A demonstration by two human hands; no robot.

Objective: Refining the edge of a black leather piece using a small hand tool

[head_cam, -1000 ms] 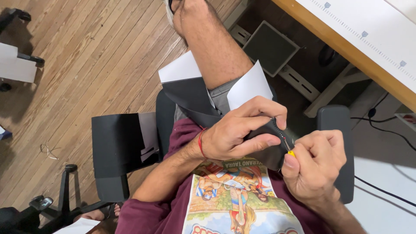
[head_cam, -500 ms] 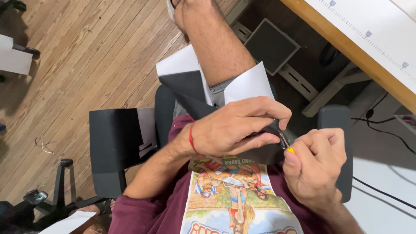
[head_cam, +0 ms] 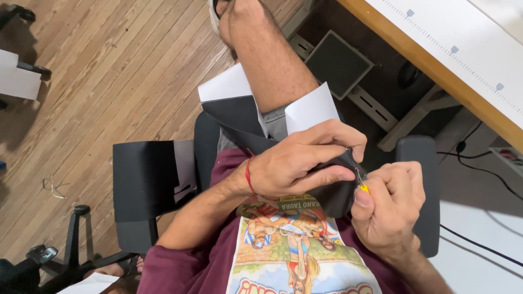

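Here a small yellow-handled tool (head_cam: 362, 185) sits over the lap, its thin metal tip slanting up and left into the edge of a black cloth (head_cam: 332, 190). The right hand (head_cam: 389, 209) pinches the tool, fingers curled tight. The left hand (head_cam: 305, 160) arches over the cloth, fingers pressed together, gripping it and hiding part of it. White pieces (head_cam: 310, 106) lie on the thigh, with a counter (head_cam: 436, 65) at upper right.

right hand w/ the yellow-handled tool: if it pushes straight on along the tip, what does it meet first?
Most likely the black fabric: the tool in the right hand points up-left into its edge, with the left hand's fingers pinching just behind. Depth is unclear.
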